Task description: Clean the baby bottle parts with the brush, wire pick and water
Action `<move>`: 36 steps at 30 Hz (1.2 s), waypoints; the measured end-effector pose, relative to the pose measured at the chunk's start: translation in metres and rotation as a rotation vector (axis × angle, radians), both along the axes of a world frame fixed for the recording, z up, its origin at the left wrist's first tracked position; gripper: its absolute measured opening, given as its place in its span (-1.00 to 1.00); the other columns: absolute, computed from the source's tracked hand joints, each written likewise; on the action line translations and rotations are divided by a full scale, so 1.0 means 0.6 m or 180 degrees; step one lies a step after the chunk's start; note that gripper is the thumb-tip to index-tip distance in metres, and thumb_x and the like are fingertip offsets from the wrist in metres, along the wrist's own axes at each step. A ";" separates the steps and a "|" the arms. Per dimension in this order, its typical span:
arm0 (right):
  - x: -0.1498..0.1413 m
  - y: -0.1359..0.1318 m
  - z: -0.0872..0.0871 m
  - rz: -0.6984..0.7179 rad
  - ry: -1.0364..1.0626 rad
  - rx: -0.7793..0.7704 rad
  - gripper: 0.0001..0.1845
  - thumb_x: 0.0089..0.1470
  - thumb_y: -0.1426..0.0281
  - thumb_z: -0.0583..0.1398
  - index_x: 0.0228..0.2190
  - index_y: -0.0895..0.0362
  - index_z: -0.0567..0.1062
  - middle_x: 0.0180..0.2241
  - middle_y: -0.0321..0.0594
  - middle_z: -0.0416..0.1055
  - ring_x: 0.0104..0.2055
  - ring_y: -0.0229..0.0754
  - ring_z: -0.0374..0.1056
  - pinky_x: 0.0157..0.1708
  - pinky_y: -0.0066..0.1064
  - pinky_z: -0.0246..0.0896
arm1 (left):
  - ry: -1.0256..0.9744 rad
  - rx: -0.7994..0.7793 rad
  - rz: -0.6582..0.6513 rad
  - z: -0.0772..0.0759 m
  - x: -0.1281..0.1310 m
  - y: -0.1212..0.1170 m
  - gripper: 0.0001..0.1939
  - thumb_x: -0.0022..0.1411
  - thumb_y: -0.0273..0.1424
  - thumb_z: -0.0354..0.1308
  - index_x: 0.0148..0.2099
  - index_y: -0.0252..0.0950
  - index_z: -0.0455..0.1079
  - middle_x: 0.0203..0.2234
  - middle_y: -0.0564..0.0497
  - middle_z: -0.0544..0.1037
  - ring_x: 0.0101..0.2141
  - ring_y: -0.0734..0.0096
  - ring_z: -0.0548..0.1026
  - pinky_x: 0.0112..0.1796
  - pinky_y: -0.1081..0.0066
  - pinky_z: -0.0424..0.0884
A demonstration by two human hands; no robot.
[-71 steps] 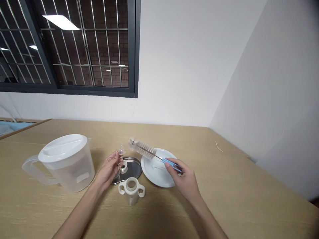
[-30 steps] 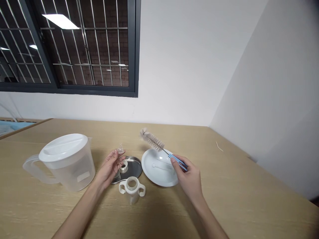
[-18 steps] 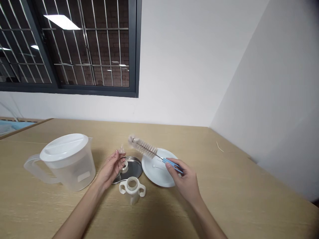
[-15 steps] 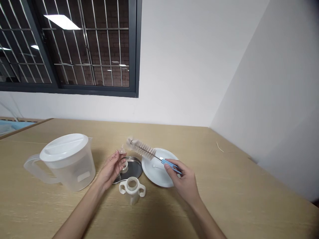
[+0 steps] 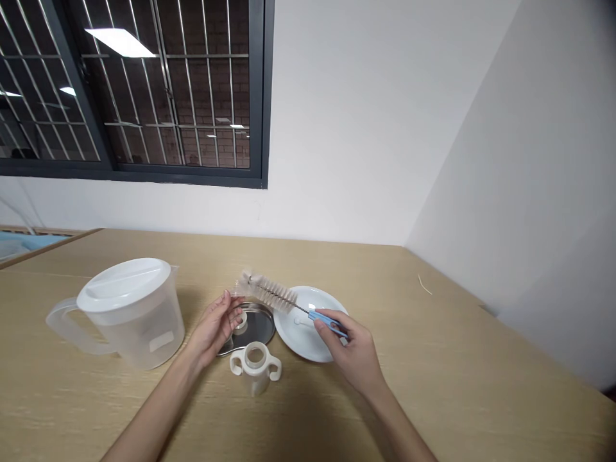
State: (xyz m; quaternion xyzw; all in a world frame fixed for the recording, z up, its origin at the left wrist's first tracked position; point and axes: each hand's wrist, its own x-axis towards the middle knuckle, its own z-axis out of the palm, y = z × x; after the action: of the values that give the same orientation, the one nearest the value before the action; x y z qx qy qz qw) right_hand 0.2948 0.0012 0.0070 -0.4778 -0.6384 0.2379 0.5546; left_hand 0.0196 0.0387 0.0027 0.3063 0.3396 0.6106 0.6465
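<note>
My right hand (image 5: 353, 353) pinches the blue handle of a bottle brush (image 5: 270, 293), whose bristled end points left and reaches my left fingertips. My left hand (image 5: 214, 326) holds a small clear teat (image 5: 235, 292) between thumb and fingers, just above a round steel lid (image 5: 260, 327) with a white screw ring (image 5: 239, 323) lying on it. In front of the lid stands a small two-handled bottle (image 5: 255, 367) with its mouth uncovered. A white plate (image 5: 308, 327) lies under the brush's wire stem.
A clear plastic jug (image 5: 128, 314) with a white lid stands at the left on the wooden table (image 5: 457, 385). White walls meet in a corner at the right; a barred window is behind. A thin sliver (image 5: 423, 283) lies on the table far right.
The brush swung up and right over the plate, then came back down and left until its tip met the teat. My left hand has barely moved.
</note>
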 end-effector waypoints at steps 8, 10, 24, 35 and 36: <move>0.003 -0.001 0.001 -0.0027 0.0058 -0.0017 -0.67 0.07 0.14 0.25 -0.23 0.11 0.59 -0.19 -0.09 0.57 -0.30 -0.11 0.49 -0.41 -0.42 0.43 | -0.0069 -0.0048 0.0033 0.001 0.000 0.000 -0.78 0.26 -0.29 0.18 -0.23 -0.39 0.45 -0.23 -0.12 0.56 -0.42 0.51 0.53 -0.44 0.52 0.53; 0.002 -0.002 -0.002 0.0029 0.0013 -0.0006 -0.68 0.08 0.15 0.25 -0.22 0.10 0.59 -0.16 -0.10 0.56 -0.27 -0.10 0.49 -0.38 -0.42 0.43 | -0.0072 -0.0040 0.0019 0.001 0.001 -0.001 -0.78 0.26 -0.29 0.19 -0.24 -0.38 0.45 -0.25 -0.11 0.56 -0.42 0.50 0.53 -0.44 0.53 0.52; 0.009 0.004 -0.001 -0.0105 0.0085 -0.0030 -0.66 0.07 0.14 0.25 -0.22 0.11 0.59 -0.20 -0.11 0.57 -0.29 -0.12 0.49 -0.43 -0.45 0.39 | 0.0635 0.0236 0.0169 -0.019 -0.008 0.004 -0.66 0.07 -0.23 0.37 -0.21 -0.31 0.39 -0.39 0.07 0.48 -0.42 0.60 0.45 -0.41 0.63 0.39; 0.009 0.004 0.004 -0.0223 0.0114 0.0014 -0.63 0.06 0.11 0.25 -0.25 0.13 0.60 -0.21 -0.08 0.58 -0.28 -0.09 0.50 -0.40 -0.41 0.42 | 0.1426 0.0683 0.0369 -0.019 -0.004 0.004 -0.56 0.04 -0.24 0.38 -0.09 -0.27 0.33 -0.33 0.05 0.50 -0.38 0.56 0.43 -0.30 0.54 0.34; 0.008 0.002 0.006 -0.0196 0.0108 0.0021 -0.64 0.05 0.11 0.25 -0.25 0.13 0.60 -0.22 -0.09 0.58 -0.29 -0.10 0.49 -0.42 -0.42 0.40 | 0.1435 0.0720 0.0477 -0.017 -0.003 0.003 -0.54 0.01 -0.26 0.40 -0.09 -0.28 0.34 -0.35 0.05 0.50 -0.38 0.54 0.44 -0.30 0.52 0.35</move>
State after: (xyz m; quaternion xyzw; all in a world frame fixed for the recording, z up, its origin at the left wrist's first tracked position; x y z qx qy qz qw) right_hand 0.2996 0.0026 0.0106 -0.4912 -0.6146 0.2267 0.5741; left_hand 0.0176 0.0406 -0.0073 0.4789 0.4263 0.6072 0.4692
